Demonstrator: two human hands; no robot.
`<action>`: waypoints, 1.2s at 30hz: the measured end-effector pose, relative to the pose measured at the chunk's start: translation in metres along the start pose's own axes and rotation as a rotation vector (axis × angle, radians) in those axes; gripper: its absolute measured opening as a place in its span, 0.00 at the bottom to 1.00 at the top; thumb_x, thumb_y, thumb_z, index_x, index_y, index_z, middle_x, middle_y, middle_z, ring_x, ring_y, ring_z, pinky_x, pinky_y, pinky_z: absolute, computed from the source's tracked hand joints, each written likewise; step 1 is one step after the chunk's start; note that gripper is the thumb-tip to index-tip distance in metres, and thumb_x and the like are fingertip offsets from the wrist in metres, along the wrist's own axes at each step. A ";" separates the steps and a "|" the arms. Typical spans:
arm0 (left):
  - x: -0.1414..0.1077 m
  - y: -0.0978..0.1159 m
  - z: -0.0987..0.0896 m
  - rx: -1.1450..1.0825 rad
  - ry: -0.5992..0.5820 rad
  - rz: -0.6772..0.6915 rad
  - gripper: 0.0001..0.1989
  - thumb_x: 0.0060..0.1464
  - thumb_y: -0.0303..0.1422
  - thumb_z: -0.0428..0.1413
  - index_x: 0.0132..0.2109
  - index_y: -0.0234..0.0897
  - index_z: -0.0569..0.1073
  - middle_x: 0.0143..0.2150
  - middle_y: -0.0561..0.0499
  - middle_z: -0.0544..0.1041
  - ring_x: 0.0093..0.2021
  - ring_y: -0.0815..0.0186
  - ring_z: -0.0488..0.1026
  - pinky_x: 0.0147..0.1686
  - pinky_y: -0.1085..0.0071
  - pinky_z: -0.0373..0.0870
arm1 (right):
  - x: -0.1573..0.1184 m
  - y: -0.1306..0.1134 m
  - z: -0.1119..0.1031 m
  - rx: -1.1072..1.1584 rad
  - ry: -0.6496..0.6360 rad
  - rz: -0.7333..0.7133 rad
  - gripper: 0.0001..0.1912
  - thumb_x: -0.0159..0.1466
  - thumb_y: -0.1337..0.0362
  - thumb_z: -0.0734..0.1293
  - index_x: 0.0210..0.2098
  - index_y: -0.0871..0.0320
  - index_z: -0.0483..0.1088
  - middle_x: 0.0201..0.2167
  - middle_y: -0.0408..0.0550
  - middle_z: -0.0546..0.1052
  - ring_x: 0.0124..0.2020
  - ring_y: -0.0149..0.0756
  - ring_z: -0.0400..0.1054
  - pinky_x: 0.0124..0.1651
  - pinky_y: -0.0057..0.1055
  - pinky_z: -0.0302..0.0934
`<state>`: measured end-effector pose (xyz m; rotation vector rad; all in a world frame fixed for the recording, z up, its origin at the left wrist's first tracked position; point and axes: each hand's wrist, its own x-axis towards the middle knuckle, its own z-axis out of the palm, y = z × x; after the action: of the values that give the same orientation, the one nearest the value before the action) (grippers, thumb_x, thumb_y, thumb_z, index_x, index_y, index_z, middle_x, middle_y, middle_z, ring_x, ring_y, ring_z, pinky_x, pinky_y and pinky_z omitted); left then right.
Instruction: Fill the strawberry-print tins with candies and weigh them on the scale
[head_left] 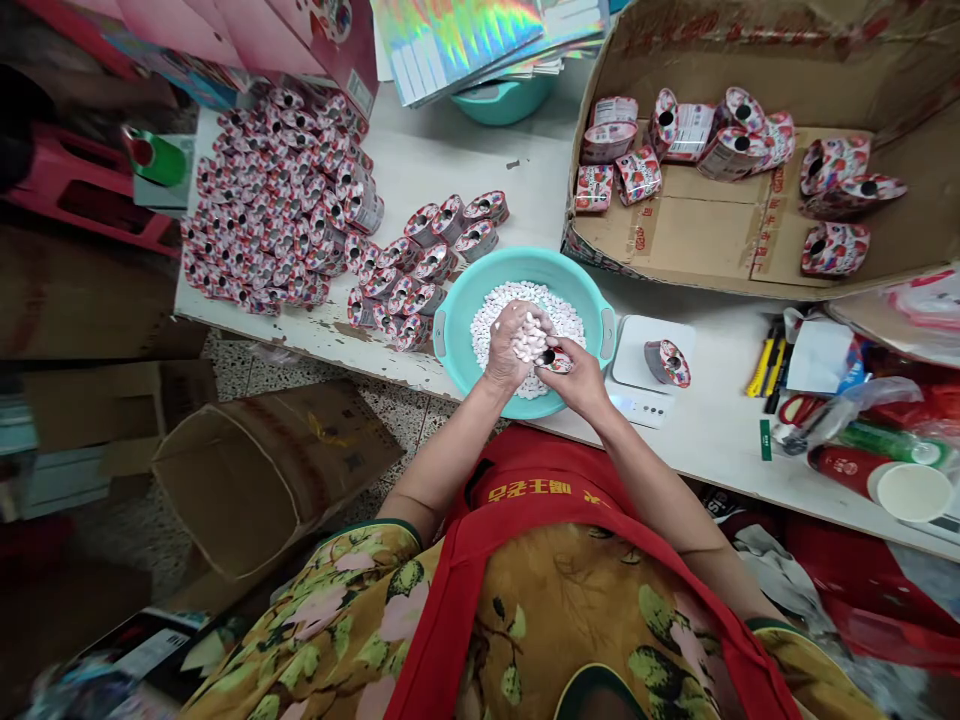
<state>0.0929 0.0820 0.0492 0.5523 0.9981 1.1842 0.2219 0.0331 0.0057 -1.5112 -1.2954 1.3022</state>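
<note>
A turquoise basin (444, 350) with small white candies (566, 303) in it stands at the table's front edge. Over it my left hand (516, 345) is cupped, palm up, around a heap of the same candies. My right hand (579, 375) grips a small printed container (556, 360) by its side, its dark round opening facing my left hand. The two hands are close together, the left hand's candies right beside the opening. To the right, a white scale (637, 352) carries one more printed container (667, 363), which lies tilted.
A large pile of printed containers (277, 200) covers the table's left end, with several standing nearer the basin. An open cardboard box (690, 240) at right holds more. Cutters (766, 365) and a paper cup (911, 490) lie far right. Holographic sheets (465, 40) sit on another basin (506, 103).
</note>
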 end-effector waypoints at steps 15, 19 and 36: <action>0.009 -0.016 0.006 0.060 0.029 0.105 0.21 0.50 0.46 0.67 0.37 0.39 0.67 0.27 0.57 0.72 0.25 0.72 0.71 0.27 0.75 0.68 | 0.004 -0.004 0.008 -0.132 0.041 0.037 0.20 0.52 0.55 0.71 0.42 0.57 0.76 0.39 0.48 0.79 0.41 0.46 0.73 0.46 0.38 0.65; 0.010 -0.017 0.007 0.099 0.014 0.086 0.22 0.51 0.47 0.67 0.34 0.38 0.65 0.26 0.56 0.72 0.25 0.72 0.70 0.27 0.75 0.68 | 0.003 -0.006 0.004 -0.172 0.017 0.050 0.18 0.52 0.54 0.71 0.38 0.58 0.75 0.36 0.48 0.78 0.38 0.45 0.72 0.43 0.37 0.64; 0.011 -0.024 0.007 0.163 -0.014 0.081 0.24 0.50 0.50 0.68 0.31 0.38 0.66 0.25 0.55 0.71 0.23 0.72 0.69 0.24 0.75 0.68 | 0.001 -0.018 -0.013 -0.124 -0.057 0.115 0.18 0.51 0.55 0.70 0.38 0.58 0.76 0.31 0.44 0.74 0.32 0.37 0.65 0.35 0.30 0.56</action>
<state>0.1112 0.0853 0.0299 0.7349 1.0744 1.1748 0.2303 0.0387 0.0254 -1.6659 -1.3643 1.3678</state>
